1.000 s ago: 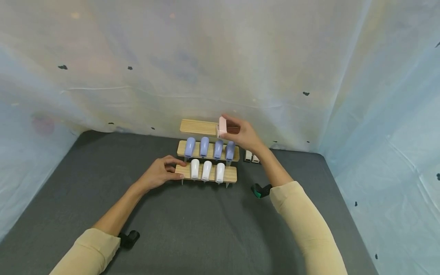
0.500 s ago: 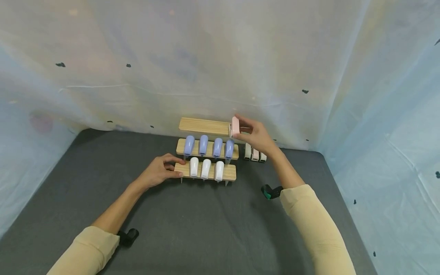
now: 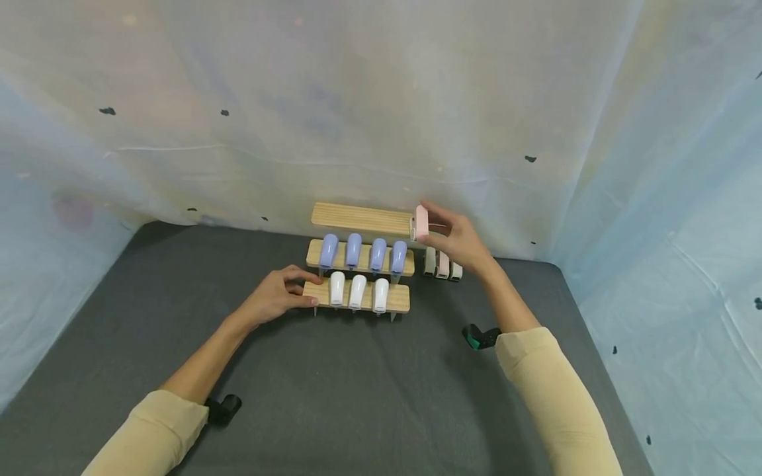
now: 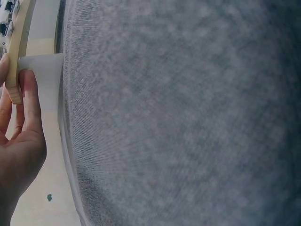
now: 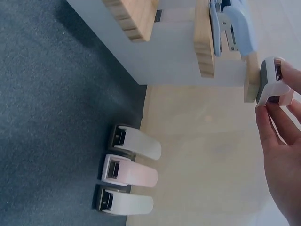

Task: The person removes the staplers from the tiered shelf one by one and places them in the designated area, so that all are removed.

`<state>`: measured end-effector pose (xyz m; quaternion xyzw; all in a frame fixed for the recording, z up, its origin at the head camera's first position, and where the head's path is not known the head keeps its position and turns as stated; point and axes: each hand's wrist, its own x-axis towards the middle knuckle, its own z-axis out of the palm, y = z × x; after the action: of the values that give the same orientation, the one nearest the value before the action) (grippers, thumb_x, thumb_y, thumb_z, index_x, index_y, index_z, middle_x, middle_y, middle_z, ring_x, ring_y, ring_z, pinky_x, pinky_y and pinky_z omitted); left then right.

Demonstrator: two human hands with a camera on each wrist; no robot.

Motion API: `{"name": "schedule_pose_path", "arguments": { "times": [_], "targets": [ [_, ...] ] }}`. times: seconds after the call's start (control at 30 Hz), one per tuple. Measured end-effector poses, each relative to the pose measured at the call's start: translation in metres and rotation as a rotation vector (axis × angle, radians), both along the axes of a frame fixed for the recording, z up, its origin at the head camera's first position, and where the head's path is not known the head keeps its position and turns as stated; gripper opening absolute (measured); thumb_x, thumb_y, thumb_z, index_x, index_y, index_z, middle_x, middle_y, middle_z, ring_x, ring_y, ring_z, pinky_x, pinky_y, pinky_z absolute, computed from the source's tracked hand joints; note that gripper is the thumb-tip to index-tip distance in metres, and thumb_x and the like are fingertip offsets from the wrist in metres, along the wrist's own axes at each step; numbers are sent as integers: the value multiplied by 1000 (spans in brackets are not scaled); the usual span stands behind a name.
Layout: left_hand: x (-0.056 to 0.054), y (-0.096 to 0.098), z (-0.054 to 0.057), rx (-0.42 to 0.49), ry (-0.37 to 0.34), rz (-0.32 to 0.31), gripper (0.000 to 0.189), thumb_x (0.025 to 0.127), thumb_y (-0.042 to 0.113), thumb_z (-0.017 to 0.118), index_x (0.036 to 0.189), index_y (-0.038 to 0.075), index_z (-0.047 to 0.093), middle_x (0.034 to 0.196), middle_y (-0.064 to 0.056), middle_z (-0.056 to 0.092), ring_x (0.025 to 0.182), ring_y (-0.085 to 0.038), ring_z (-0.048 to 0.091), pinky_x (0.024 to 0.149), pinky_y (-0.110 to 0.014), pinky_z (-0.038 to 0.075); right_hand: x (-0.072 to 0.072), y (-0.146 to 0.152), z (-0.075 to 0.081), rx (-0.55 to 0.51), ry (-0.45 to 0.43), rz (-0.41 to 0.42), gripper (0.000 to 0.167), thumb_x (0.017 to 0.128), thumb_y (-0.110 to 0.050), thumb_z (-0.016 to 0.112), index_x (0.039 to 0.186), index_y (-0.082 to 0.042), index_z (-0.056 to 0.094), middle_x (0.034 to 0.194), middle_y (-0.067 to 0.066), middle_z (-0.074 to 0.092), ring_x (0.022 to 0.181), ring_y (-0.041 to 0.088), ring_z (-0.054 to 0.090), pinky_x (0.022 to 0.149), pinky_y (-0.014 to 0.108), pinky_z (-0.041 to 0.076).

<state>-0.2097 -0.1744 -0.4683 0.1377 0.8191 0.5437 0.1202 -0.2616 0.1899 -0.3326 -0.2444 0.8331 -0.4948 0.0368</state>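
Note:
My left hand (image 3: pixel 276 295) grips the left end of the lowest wooden shelf (image 3: pixel 400 299), its thumb and fingers on either side of the board (image 4: pixel 17 87) in the left wrist view. Three white staplers (image 3: pixel 358 293) stand on that shelf. Several purple staplers (image 3: pixel 354 250) stand in a row on the middle shelf (image 3: pixel 312 255). At the right end of the bare top shelf (image 3: pixel 360 217), my right hand (image 3: pixel 461 239) pinches a pink stapler (image 3: pixel 421 221). In the right wrist view this stapler (image 5: pixel 269 87) is against or very near the board's end; I cannot tell which.
Right of the rack, a pink stapler (image 5: pixel 134 172) stands between two whitish ones (image 5: pixel 126 202) on the dark grey cloth-covered table (image 3: pixel 333 396). Pale sheeting (image 3: pixel 381 99) hangs close behind the rack and along both sides.
My right hand has moved right along the top shelf with the pink stapler, from right of centre to its right end. The left hand has stayed on the lowest shelf.

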Motion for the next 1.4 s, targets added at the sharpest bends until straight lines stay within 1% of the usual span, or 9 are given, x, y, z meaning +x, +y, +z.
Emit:
{"name": "schedule_pose_path", "arguments": {
  "times": [0.07, 0.23, 0.5, 0.6, 0.73, 0.83, 0.97, 1.13, 1.4],
  "targets": [
    [-2, -1, -2, 6, 11, -2, 42, 85, 21, 82, 123, 9, 69, 120, -12, 54, 85, -24, 63, 68, -32, 49, 3, 2, 3, 1, -4, -10, 67, 91, 4, 67, 149, 8, 35, 142, 28, 48, 129, 41, 50, 105, 46, 41],
    [-1, -1, -2, 19, 20, -8, 44, 83, 25, 83, 122, 9, 69, 120, -13, 54, 85, -25, 63, 69, -33, 50, 5, 9, 3, 0, 6, -18, 67, 90, 5, 68, 148, 10, 35, 141, 30, 48, 129, 42, 49, 105, 48, 41],
    [0, -1, -2, -9, 4, 1, 42, 86, 19, 81, 124, 6, 68, 121, -13, 54, 83, -23, 59, 68, -33, 48, 7, 23, -3, 48, 13, -32, 69, 90, 5, 69, 149, 10, 35, 145, 29, 44, 132, 44, 46, 105, 51, 39],
    [0, 0, -2, -22, 3, 3, 42, 87, 16, 79, 125, 4, 67, 121, -14, 54, 83, -24, 59, 68, -33, 47, 0, 33, -15, 48, 6, -41, 70, 90, 4, 69, 151, 7, 34, 146, 28, 43, 133, 43, 45, 105, 49, 40],
    [2, -1, -1, -21, 11, -2, 43, 86, 22, 81, 124, 7, 68, 119, -13, 54, 85, -23, 61, 69, -32, 49, -8, 48, -32, 42, -16, -56, 72, 91, 0, 70, 154, -2, 34, 149, 22, 43, 135, 39, 45, 105, 46, 40],
    [2, -1, -1, -12, 17, -6, 44, 84, 25, 82, 123, 9, 69, 117, -11, 54, 85, -23, 62, 69, -32, 49, -1, 52, -26, 31, -43, -69, 72, 91, 1, 70, 153, 0, 34, 149, 24, 42, 135, 39, 44, 105, 47, 40],
    [2, -2, -1, 0, 15, -7, 44, 84, 25, 83, 122, 8, 69, 116, -12, 54, 84, -24, 62, 69, -32, 50, 11, 54, -15, 42, -56, -91, 69, 92, 5, 67, 151, 7, 32, 149, 28, 40, 135, 44, 42, 105, 51, 39],
    [1, -1, -1, 6, 14, -7, 44, 83, 25, 83, 122, 8, 69, 117, -13, 54, 85, -25, 62, 69, -33, 50, 16, 62, -19, 86, -37, -109, 68, 92, 4, 67, 151, 8, 33, 149, 29, 39, 134, 45, 43, 104, 53, 39],
    [2, -1, 0, -14, 8, -1, 42, 86, 20, 81, 124, 7, 68, 120, -13, 53, 84, -25, 59, 69, -33, 49, 19, 72, -29, 152, -43, -139, 68, 93, 4, 67, 151, 8, 32, 148, 30, 41, 132, 44, 46, 99, 48, 44]
  ]
}}
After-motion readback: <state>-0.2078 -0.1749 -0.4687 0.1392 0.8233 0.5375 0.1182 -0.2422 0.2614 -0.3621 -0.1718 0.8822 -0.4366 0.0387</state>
